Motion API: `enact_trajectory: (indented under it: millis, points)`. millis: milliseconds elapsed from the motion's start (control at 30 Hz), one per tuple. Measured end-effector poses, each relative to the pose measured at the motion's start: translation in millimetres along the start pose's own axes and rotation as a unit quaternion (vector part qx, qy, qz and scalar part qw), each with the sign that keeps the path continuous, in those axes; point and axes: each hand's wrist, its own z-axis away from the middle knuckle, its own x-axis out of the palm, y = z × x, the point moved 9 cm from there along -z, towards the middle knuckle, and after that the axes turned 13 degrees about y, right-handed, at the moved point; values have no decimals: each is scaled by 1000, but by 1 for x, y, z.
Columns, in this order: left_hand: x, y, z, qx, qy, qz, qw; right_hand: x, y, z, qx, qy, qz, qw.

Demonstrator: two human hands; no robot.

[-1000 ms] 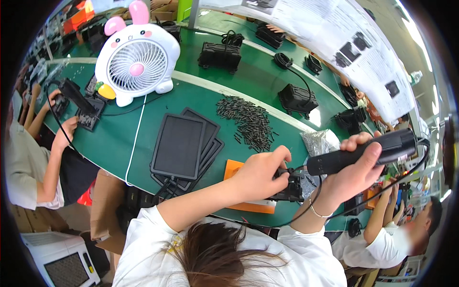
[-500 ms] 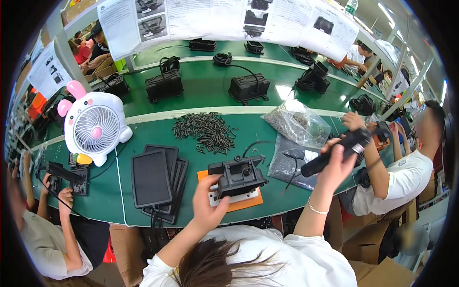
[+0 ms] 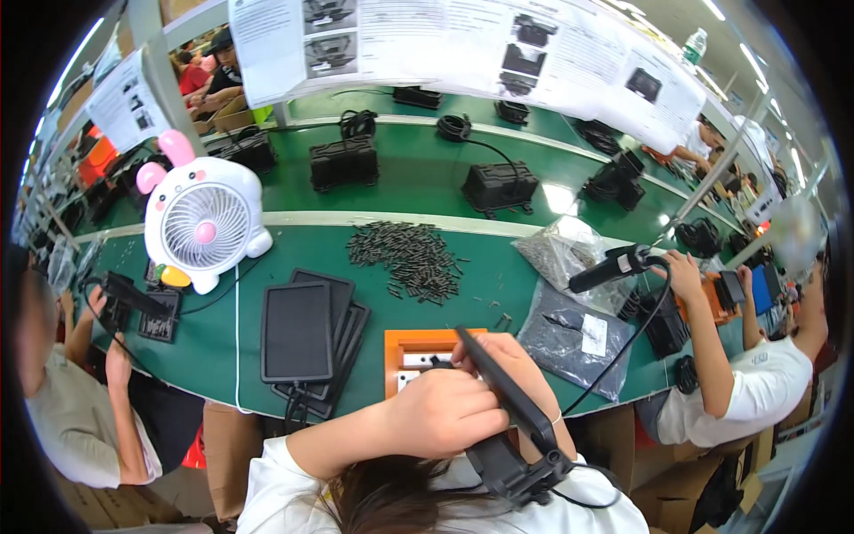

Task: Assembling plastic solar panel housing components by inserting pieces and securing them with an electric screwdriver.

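Both my hands grip a black device with a flat panel (image 3: 509,392), tilted up on edge close to my body. A hinged black bracket (image 3: 520,476) and a thin cable hang from its lower end. My left hand (image 3: 449,414) is closed on the near side. My right hand (image 3: 511,360) wraps the far side, partly hidden by the panel. Just beyond them sits an orange fixture (image 3: 391,351) with white inner blocks, partly covered by my hands. To the right, a black cylindrical power screwdriver (image 3: 609,269) with a cord is out of my hands, above the plastic bags.
Flat black panels (image 3: 296,334) are stacked left of the fixture. Behind lies a heap of dark screws (image 3: 405,258). Bags of parts (image 3: 574,343) are at right, a rabbit-shaped fan (image 3: 205,222) at left. Black boxes (image 3: 500,187) line the shelf. Co-workers sit on both sides.
My right hand has let go of the power screwdriver and joined my left. The black device has come off the orange fixture toward me and is turned on edge. The view has shifted slightly.
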Motion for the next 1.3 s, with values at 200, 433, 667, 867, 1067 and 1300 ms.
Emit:
enact_trajectory:
  millis: [200,433,667,867,1067,1300]
  points:
    - [-46,5,25,-126,-97,-124,979,-61,-37,-8,-99,220,23,970]
    - [-99,15,9,-177,-25,-219,959,-50,-48,-17,-141,296,39,944]
    - [-105,35,-11,-72,119,-332,933,98,-1,-31,-97,-5,-117,988]
    - [-111,9,-6,-103,27,-196,975,159,-30,-30,-128,-121,-81,981]
    - [-173,-51,13,-184,100,-465,860,99,-108,-52,-267,-40,63,961]
    - [-253,-46,53,-193,296,-445,823,54,-52,-269,-19,165,-243,956]
